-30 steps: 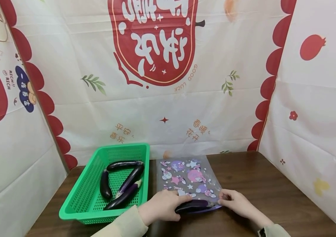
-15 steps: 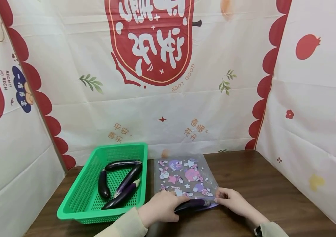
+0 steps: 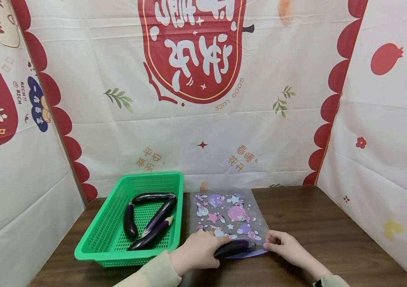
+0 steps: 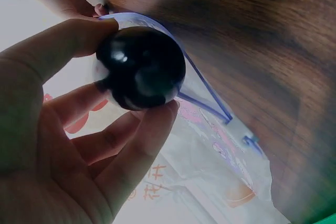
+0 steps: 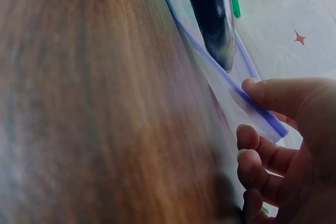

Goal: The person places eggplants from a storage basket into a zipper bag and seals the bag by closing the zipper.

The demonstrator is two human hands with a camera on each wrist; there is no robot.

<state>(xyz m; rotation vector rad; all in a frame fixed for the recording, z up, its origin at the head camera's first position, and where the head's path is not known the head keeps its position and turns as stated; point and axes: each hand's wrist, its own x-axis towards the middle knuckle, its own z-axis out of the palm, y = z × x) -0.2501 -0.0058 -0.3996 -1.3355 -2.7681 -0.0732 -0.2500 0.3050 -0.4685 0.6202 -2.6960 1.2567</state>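
Note:
My left hand [image 3: 201, 251] grips a dark purple eggplant [image 3: 233, 248] by its rounded end, thumb and fingers around it in the left wrist view. The eggplant lies nearly level, its stem end pointing right, at the near, parted mouth of a clear zip bag [image 3: 225, 215] printed with pink and purple cartoons. My right hand [image 3: 284, 244] pinches the bag's right corner near the purple zip strip [image 5: 210, 59]. In the right wrist view the eggplant's narrow end [image 5: 220, 51] is between the two strips. A whitish slider [image 4: 243, 131] sits at the zip's other end.
Left of the bag stands a green slotted basket [image 3: 93, 239] with several eggplants [image 3: 160, 215] inside. The brown wooden table [image 3: 314, 223] extends to the right of the bag. Printed white cloth [image 3: 203, 131] hangs behind and at both sides.
The head view shifts slightly sideways and back. Below the eggplant, the bag's purple mouth edge shows a little more than before. Both hands keep nearly the same hold.

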